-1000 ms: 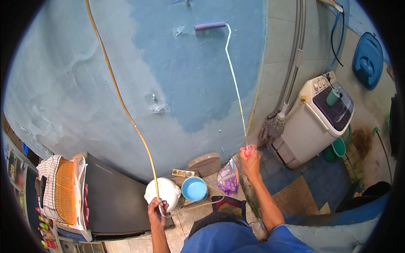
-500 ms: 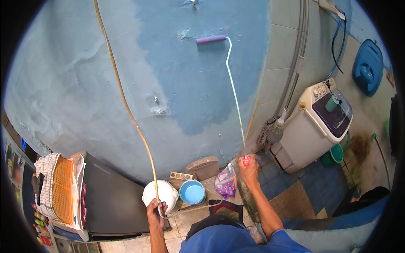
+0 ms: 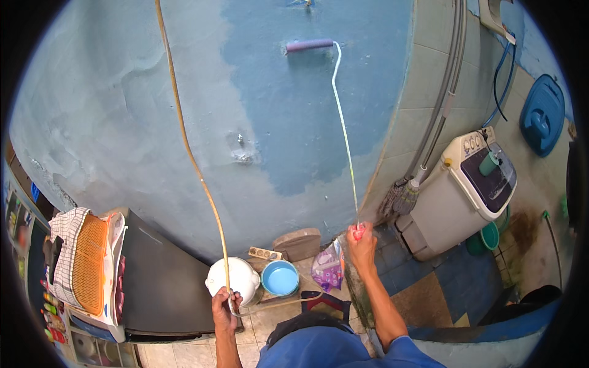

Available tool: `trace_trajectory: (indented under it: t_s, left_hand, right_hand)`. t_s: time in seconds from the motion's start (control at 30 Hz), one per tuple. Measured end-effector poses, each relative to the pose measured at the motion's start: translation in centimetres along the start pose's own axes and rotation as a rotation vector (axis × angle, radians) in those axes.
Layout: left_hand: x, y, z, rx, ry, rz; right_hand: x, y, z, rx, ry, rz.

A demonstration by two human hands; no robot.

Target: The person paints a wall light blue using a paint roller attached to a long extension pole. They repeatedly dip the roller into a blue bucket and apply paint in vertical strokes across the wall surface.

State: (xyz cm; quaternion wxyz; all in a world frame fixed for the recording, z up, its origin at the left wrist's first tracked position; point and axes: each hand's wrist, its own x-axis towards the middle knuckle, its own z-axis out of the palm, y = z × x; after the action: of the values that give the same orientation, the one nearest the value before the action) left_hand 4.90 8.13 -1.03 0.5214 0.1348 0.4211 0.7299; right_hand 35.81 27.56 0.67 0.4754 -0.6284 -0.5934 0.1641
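Note:
My right hand (image 3: 362,245) grips the red handle of a long-shafted paint roller (image 3: 346,144). Its purple sleeve (image 3: 309,45) lies against the upper part of the blue wall (image 3: 307,122), over a rough chipped spot. In my left hand (image 3: 224,306) is a thin yellowish-brown hose (image 3: 183,132). It hangs down from the top of the view, bends at my fingers and runs off to the right near my feet. Just beyond my left hand sit a white lidded tub (image 3: 246,279) and a bucket of light blue paint (image 3: 280,279).
At left, a dark cabinet (image 3: 162,279) bears an orange woven basket (image 3: 89,267) and a checked cloth. Mops (image 3: 402,199) lean beside a washing machine (image 3: 457,193) at right. A power strip (image 3: 264,253), a stone slab (image 3: 297,244) and a purple plastic bag (image 3: 328,270) lie along the wall's foot.
The roller sleeve has moved left and slightly up across the wall, onto the chipped spot. My view has shifted a little. Both hands keep their holds.

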Motion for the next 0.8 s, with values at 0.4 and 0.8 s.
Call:
trace_trajectory:
  t_s: [0.4, 0.8]
  left_hand:
    - [0.8, 0.0, 0.0, -0.022, -0.001, -0.007]
    - [1.0, 0.5, -0.1, -0.031, 0.014, -0.014]
  right_hand:
    - [0.2, -1.2, 0.7, 0.014, 0.022, 0.003]
    - [-0.4, -2.2, 1.2, 0.117, -0.051, 0.033]
